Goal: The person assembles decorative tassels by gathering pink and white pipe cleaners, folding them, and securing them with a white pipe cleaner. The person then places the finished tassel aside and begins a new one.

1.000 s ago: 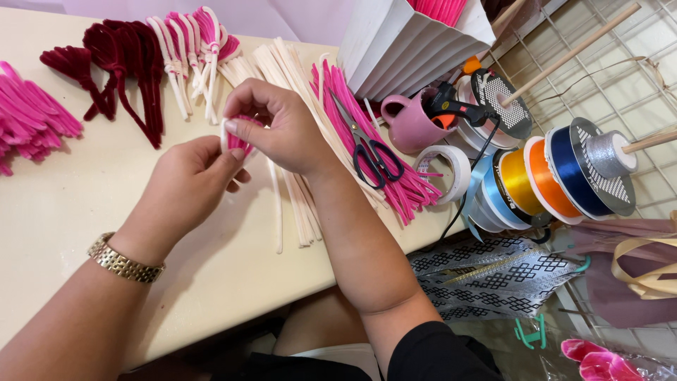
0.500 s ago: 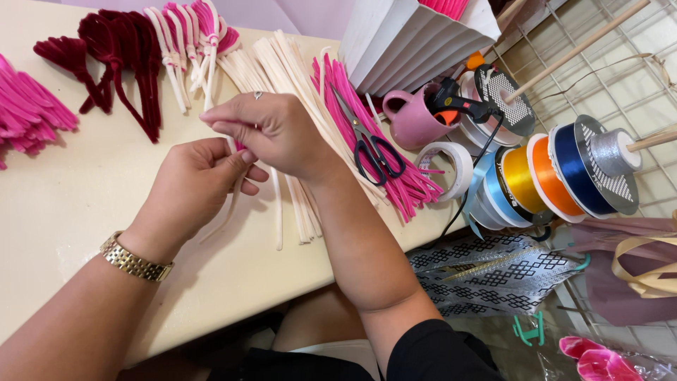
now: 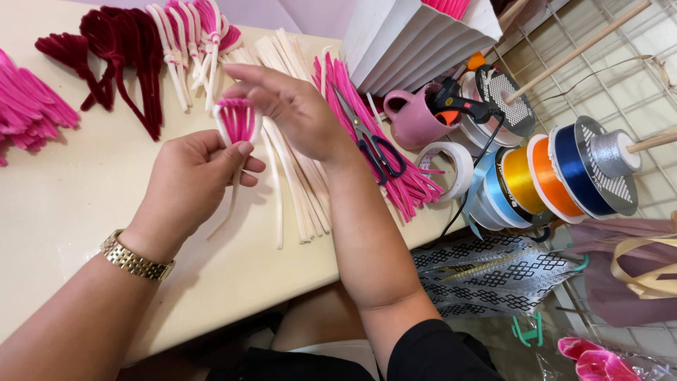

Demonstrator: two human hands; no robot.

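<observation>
Since half a second ago your hands have drawn apart a little, and the piece you were hunched over now stands up in plain view. Your left hand point(image 3: 187, 180) is clamped on the pink-and-white petal loop point(image 3: 238, 121), thumb pinching it just below the head while its white stem hangs down over the tabletop point(image 3: 84, 204). Your right hand point(image 3: 293, 106) hovers just above and beside the loop with fingers spread, holding nothing, its fingertips near the top of the loop.

To shape it well, keep the left thumb pinch firm at the base so the pink strands stay gathered inside the white rim, and work the rim with light fingertip touches only. Keep the stem off the loose white stems point(image 3: 296, 176) lying right under your hands. The scissors point(image 3: 374, 144) rest on the pink stems point(image 3: 405, 187), near your right wrist.
</observation>
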